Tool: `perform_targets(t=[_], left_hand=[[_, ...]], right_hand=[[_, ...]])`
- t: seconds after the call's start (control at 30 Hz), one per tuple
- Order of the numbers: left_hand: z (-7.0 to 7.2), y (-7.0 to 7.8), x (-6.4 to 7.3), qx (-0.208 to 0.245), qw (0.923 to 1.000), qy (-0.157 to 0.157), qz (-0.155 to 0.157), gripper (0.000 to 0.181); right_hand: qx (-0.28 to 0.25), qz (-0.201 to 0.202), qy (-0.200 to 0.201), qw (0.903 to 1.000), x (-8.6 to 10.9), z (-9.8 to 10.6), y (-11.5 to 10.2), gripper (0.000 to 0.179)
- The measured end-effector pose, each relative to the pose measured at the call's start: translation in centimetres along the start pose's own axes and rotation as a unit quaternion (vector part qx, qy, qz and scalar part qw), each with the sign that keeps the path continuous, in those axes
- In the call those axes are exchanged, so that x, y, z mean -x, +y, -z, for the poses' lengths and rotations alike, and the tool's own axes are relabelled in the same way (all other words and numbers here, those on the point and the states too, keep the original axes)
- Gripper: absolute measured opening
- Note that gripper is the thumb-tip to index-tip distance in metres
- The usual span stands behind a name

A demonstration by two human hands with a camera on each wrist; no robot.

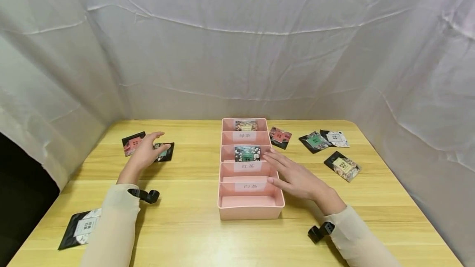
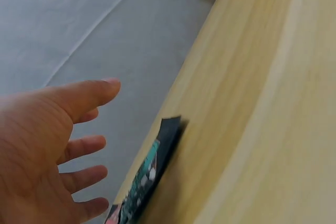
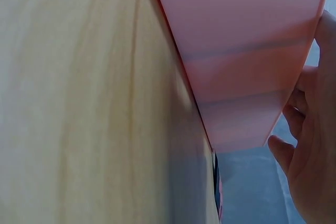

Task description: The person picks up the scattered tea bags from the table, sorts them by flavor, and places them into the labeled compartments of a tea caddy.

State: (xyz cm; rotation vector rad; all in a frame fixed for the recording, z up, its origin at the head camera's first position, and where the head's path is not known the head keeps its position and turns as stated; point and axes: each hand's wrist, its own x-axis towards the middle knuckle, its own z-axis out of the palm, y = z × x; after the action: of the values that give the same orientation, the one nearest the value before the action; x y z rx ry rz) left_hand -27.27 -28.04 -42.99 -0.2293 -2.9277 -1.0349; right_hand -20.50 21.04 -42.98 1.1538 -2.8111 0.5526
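Note:
My left hand (image 1: 144,151) hovers over the far left of the table, thumb and fingers spread and holding nothing. Below it lies a black sachet with a green label (image 1: 167,154), partly covered by the hand; in the left wrist view the same sachet (image 2: 144,179) is beside the fingers. A red-labelled sachet (image 1: 132,144) pokes out just left of the hand. Extended fingers of my right hand (image 1: 297,178) rest at the right rim of a pink divided box (image 1: 250,213). One compartment holds a green-labelled sachet (image 1: 247,154), the rearmost a yellow-labelled one (image 1: 246,126).
White paper labels (image 1: 245,136) mark the box's dividers. Right of the box lie sachets with red (image 1: 280,137), green (image 1: 314,141), white (image 1: 335,138) and yellow (image 1: 343,165) labels. A white-labelled sachet (image 1: 79,228) lies beside the left sleeve. A pale curtain (image 1: 237,52) encloses the table.

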Motion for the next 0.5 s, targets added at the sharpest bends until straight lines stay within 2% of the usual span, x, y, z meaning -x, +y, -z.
perform_targets(t=[0.3, 0.5], left_hand=[[-0.4, -1.4, 0.4, -0.02, 0.9995, -0.003, 0.024, 0.07], [-0.3, -2.3, 0.6, -0.027, 0.9994, -0.004, 0.021, 0.073]], right_hand=[[-0.003, -0.003, -0.004, 1.0, 0.0, 0.0, 0.0, 0.068], [-0.002, -0.005, -0.003, 1.0, 0.1, 0.0, -0.1, 0.068]])
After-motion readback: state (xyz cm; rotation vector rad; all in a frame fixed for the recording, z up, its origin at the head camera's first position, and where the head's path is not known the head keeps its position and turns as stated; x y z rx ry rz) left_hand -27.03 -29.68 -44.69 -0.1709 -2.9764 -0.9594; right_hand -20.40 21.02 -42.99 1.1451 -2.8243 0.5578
